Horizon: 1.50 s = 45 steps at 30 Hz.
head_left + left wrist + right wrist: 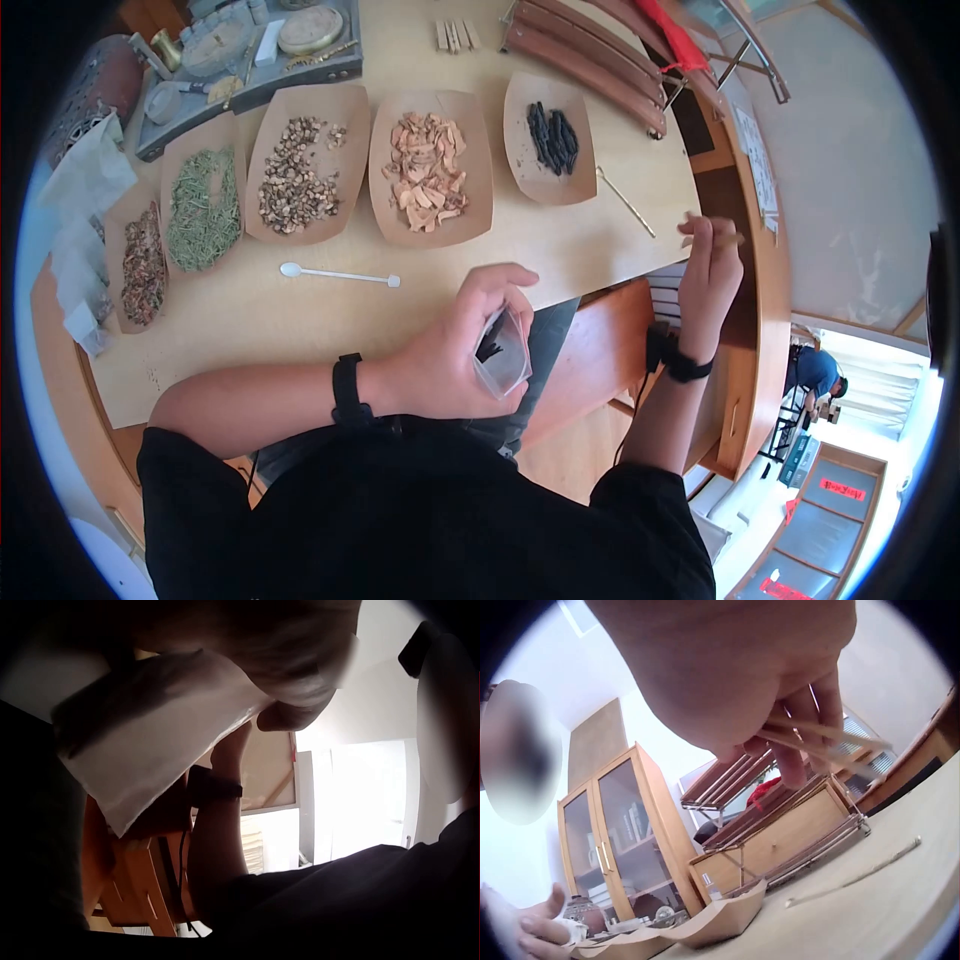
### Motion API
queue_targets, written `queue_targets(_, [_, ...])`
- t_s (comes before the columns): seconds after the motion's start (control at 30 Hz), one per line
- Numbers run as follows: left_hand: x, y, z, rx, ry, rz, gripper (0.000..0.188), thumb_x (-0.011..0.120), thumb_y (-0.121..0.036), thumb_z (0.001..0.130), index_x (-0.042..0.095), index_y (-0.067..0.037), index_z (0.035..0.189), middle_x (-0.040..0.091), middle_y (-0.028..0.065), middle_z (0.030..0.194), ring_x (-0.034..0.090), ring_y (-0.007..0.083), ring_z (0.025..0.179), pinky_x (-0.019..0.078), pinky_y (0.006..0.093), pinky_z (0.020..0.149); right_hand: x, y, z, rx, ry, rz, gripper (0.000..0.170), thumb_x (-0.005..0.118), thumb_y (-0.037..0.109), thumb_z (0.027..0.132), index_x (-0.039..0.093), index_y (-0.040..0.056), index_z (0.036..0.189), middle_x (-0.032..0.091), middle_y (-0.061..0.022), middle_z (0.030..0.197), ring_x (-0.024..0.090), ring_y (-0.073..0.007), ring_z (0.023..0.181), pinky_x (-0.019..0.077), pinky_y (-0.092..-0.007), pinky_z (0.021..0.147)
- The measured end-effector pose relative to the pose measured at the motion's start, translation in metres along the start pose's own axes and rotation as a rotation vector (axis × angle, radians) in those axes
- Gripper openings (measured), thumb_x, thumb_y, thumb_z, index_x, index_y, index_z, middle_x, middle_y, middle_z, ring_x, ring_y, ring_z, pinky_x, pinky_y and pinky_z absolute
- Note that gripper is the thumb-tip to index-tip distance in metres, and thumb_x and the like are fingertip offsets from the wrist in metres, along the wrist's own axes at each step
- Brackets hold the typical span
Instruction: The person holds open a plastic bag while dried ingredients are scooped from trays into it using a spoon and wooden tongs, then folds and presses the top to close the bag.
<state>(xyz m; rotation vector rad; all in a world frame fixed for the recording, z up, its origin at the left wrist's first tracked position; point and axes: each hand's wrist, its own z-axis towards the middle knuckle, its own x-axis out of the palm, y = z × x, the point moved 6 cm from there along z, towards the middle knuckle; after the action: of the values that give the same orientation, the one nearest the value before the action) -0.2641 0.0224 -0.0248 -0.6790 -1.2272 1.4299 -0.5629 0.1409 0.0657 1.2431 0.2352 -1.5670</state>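
My left hand (pixel 450 340) grips a small translucent bag (pixel 507 362) by its side, its open mouth facing up. Dark pieces (pixel 490 346) show inside it. The same bag (pixel 165 735) hangs below the fingers in the left wrist view. Raised past the table's right edge, my right hand (pixel 712 268) pinches a pair of pale wooden tweezers (pixel 821 731), whose two arms stand apart. Nearest to this hand on the table lies a thin gold-coloured stick (pixel 627 203). Beyond it, a brown paper tray (pixel 520 100) bears black, stick-like pieces (pixel 552 138).
More paper trays hold pale orange slices (pixel 428 170), brown chunks (pixel 297 175), green cut stems (pixel 203 212) and reddish-brown bits (pixel 143 268). A white spoon (pixel 340 275) lies in front. A grey tray (pixel 340 68) and wooden rack (pixel 590 55) stand behind. Another person (pixel 815 372) is far right.
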Motion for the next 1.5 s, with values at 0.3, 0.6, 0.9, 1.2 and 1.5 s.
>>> queue_targets(0.3, [0.005, -0.024, -0.002, 0.272, 0.048, 0.101, 0.095, 0.085, 0.005, 0.084, 0.028, -0.015, 0.157, 0.056, 0.0119, 0.123, 0.061, 0.0198, 0.105, 0.0548, 0.0347, 0.088, 0.069, -0.01, 0.083, -0.137, 0.291, -0.237, 0.039, 0.077, 0.025, 0.106, 0.068, 0.0009, 0.135, 0.079, -0.0237, 0.113, 0.074, -0.0485, 0.11, 0.0592, -0.0511, 0.096])
queue_targets(0.6, [-0.011, -0.097, 0.01, 0.473, -0.233, 0.142, 0.098, 0.093, -0.008, 0.08, 0.028, -0.008, 0.154, 0.052, 0.0145, 0.121, 0.055, 0.0208, 0.102, 0.0493, 0.0351, 0.085, 0.027, 0.144, -0.088, -0.149, 0.311, 0.849, 0.063, 0.091, 0.05, 0.085, 0.078, -0.0025, 0.117, 0.079, -0.023, 0.119, 0.077, -0.0369, 0.113, 0.0601, -0.0448, 0.096])
queue_targets(0.9, [-0.009, -0.124, -0.003, 0.5, -0.217, 0.299, 0.122, 0.104, -0.029, 0.076, 0.022, -0.011, 0.164, 0.047, 0.0173, 0.135, 0.051, 0.0256, 0.116, 0.0468, 0.0442, 0.1, 0.054, 0.202, -0.131, -0.218, 0.122, 0.739, 0.035, 0.078, 0.001, 0.097, 0.071, -0.0005, 0.131, 0.074, -0.0201, 0.131, 0.074, -0.0323, 0.12, 0.0577, -0.0412, 0.103])
queue_targets(1.2, [-0.061, -0.074, -0.089, -0.007, -0.563, -0.309, 0.05, 0.079, -0.013, 0.108, 0.057, -0.001, 0.151, 0.066, 0.0092, 0.132, 0.063, 0.0189, 0.13, 0.0502, 0.04, 0.116, 0.091, 0.222, -0.132, 0.077, 0.236, 1.218, 0.029, 0.065, 0.003, 0.108, 0.077, -0.0061, 0.133, 0.072, -0.0178, 0.138, 0.071, -0.0259, 0.124, 0.0544, -0.0365, 0.106])
queue_targets(1.5, [-0.085, -0.105, -0.109, 0.24, -0.697, 0.072, 0.014, 0.075, -0.006, 0.11, 0.071, 0.003, 0.119, 0.07, 0.0077, 0.12, 0.071, 0.015, 0.11, 0.0586, 0.0354, 0.104, 0.084, 0.264, -0.104, -0.075, 0.428, 1.135, 0.023, 0.067, 0.004, 0.109, 0.08, -0.0066, 0.125, 0.074, -0.0161, 0.134, 0.07, -0.024, 0.121, 0.0533, -0.0341, 0.105])
